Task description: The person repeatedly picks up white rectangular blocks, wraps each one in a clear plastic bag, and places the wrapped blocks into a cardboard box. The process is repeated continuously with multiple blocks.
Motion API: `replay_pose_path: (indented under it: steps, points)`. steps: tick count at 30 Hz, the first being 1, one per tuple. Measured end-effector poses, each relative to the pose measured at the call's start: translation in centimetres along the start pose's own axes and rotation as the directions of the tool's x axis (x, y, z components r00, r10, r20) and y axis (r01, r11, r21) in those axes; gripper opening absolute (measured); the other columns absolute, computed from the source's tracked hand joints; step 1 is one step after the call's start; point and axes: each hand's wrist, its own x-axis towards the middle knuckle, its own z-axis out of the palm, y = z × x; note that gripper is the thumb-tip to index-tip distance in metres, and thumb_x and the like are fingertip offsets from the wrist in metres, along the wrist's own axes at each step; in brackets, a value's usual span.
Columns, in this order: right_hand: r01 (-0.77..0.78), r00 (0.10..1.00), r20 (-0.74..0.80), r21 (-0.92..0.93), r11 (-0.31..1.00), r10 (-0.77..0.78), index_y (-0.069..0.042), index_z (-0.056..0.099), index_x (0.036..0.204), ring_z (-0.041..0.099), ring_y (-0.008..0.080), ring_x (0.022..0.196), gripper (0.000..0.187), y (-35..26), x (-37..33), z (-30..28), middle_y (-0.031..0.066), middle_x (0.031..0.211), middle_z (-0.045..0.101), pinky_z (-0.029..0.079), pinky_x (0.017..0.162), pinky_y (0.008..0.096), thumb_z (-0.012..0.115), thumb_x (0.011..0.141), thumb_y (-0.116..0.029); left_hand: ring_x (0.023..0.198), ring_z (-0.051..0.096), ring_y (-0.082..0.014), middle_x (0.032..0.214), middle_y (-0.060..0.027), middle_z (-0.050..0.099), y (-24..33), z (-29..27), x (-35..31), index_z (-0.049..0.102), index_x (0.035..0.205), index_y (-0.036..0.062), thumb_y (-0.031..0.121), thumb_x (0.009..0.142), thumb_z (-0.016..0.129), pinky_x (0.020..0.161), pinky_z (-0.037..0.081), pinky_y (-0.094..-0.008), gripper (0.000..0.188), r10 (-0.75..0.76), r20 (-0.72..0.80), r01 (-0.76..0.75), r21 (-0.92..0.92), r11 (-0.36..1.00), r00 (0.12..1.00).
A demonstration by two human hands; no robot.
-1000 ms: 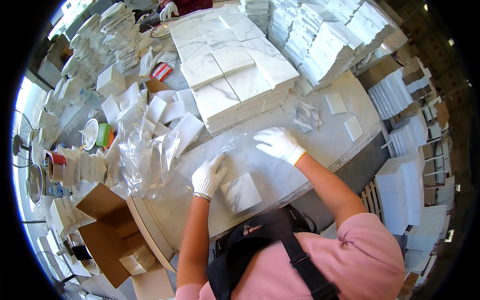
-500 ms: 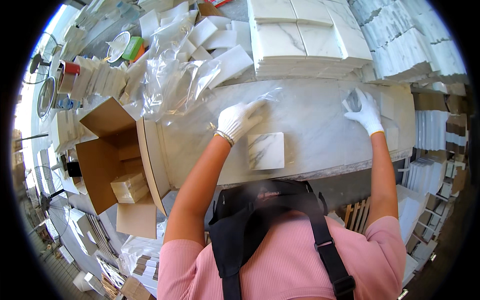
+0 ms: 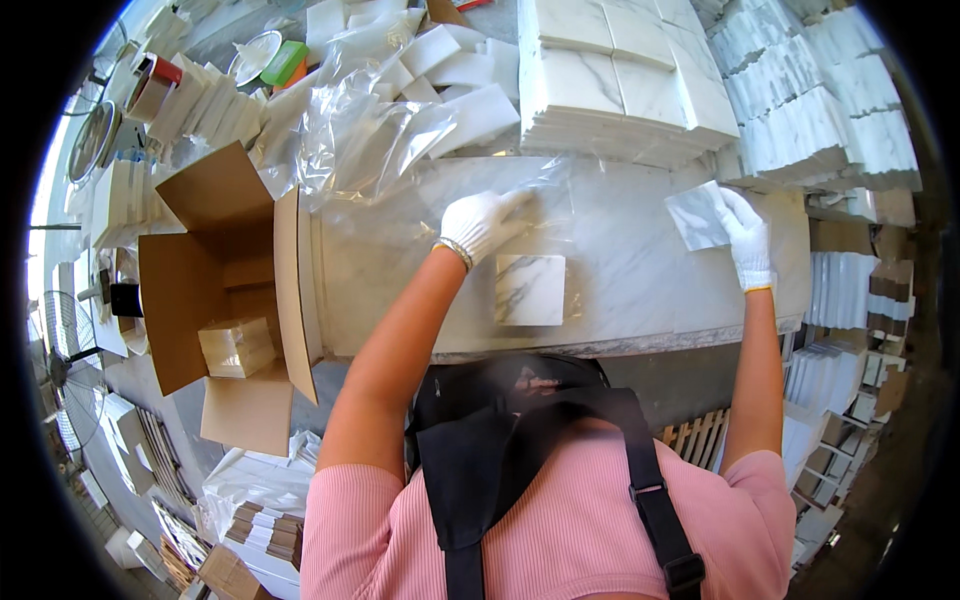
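My left hand [image 3: 480, 224], in a white knit glove, pinches a piece of clear plastic film [image 3: 552, 178] over the marble-topped table [image 3: 400, 290]. The film's outline is hard to make out against the pale surface. Just below this hand lies a square white tile [image 3: 530, 290] with grey veins, flat near the table's front edge. My right hand [image 3: 746, 238], gloved likewise, is closed on the edge of another veined tile [image 3: 697, 216], which is tilted up at the right of the table.
An open cardboard box [image 3: 190, 270] at left holds a wrapped block [image 3: 238, 347]. Behind the table lie crumpled clear plastic [image 3: 350, 130] and foam sheets [image 3: 480, 118]. Stacked tiles [image 3: 625, 80] stand at the back, more stacks [image 3: 800, 120] at far right.
My right hand has lifted a tile up off the right part of the table and tilted it. My left hand has barely moved; the plastic film by it is more spread out.
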Motion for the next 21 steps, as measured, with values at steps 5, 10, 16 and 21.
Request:
replay_pose_path:
  steps: [5,10,16,21]
  points:
    - [-0.082,0.844,0.528,0.310,0.947,-0.100,0.001,0.068,0.131,0.063,0.0128,0.115,0.035,-11.7,-3.7,8.2,0.0070,0.125,0.073,0.049,0.102,0.0294,0.069,0.099,-0.014,0.089,0.071,-0.0344,0.098,-0.0114,0.075,-0.6,0.7,0.0,0.061,0.138,0.0325,0.050,0.088,0.067,0.077,0.057,-0.0465,0.053,0.015,-0.021,-0.016,-0.039,0.999,1.000]
    - [0.339,0.680,0.652,0.126,0.932,-0.336,-0.008,0.071,0.129,0.069,0.0243,0.108,0.036,-12.9,-3.9,17.8,0.0105,0.119,0.073,0.052,0.098,0.0365,0.068,0.097,-0.022,0.091,0.071,-0.0353,0.101,-0.0125,0.075,0.3,-0.5,0.1,0.061,0.138,0.0312,0.053,0.087,0.068,0.078,0.056,-0.0472,0.056,0.007,-0.002,-0.007,-0.033,0.999,1.000]
    - [0.665,0.726,0.499,-0.333,0.669,-0.474,-0.012,0.062,0.138,0.058,0.0330,0.122,0.063,-15.2,-6.7,18.8,0.0113,0.129,0.064,0.046,0.105,0.0471,0.072,0.086,-0.048,0.091,0.071,-0.0367,0.096,-0.0151,0.075,-0.2,-0.2,-0.5,0.061,0.137,0.0313,0.055,0.087,0.068,0.078,0.056,-0.0480,0.056,0.008,-0.013,-0.009,-0.075,0.997,1.000]
    - [0.733,0.672,0.537,-0.382,0.563,-0.510,-0.012,0.048,0.149,0.048,0.0361,0.134,0.099,-15.3,-9.8,20.5,0.0165,0.143,0.049,0.035,0.112,0.0527,0.083,0.067,-0.056,0.089,0.071,-0.0369,0.095,-0.0163,0.074,-0.1,-0.3,-0.4,0.061,0.138,0.0310,0.052,0.088,0.066,0.077,0.056,-0.0484,0.054,0.025,-0.029,-0.027,-0.077,0.997,0.999]
